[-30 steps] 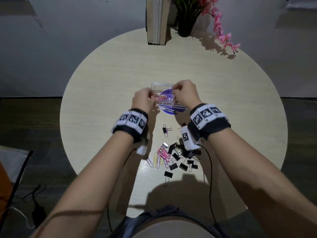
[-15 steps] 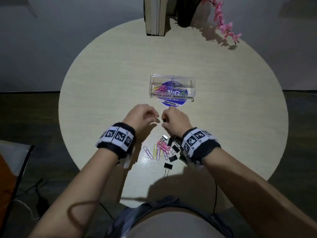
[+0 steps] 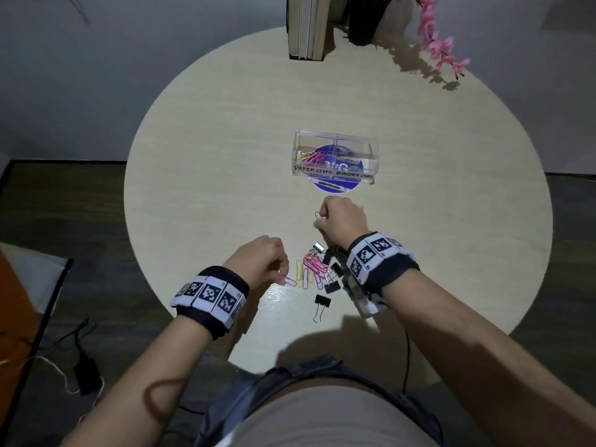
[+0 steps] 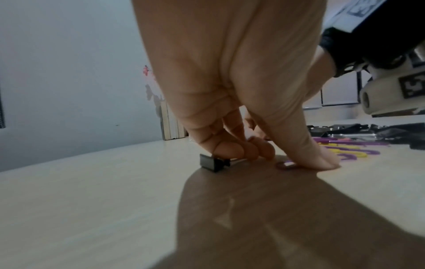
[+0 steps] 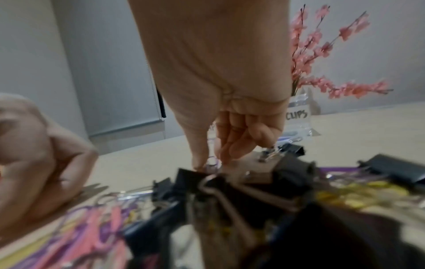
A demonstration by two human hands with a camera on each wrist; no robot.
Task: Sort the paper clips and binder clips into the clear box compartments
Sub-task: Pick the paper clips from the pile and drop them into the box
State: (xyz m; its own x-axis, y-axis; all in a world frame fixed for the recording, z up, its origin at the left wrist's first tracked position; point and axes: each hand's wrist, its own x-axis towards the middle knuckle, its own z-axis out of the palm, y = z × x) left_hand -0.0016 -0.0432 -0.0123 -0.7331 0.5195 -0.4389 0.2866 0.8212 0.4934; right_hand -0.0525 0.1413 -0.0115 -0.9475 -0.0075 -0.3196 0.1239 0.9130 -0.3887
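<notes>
Round table (image 3: 200, 156): left hand (image 3: 258, 259) pinches a purple paper clip (image 3: 290, 281), right hand (image 3: 343, 221) a binder clip (image 3: 317, 215); next, carry to the clear box (image 3: 335, 158) at twelve o'clock.

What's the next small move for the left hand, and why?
Probably pinch and lift the purple paper clip: the left hand is down on the table with its thumb tip on that clip at the pile's edge. It should then go to the clear box side marked PAPER CLIPS.
</notes>
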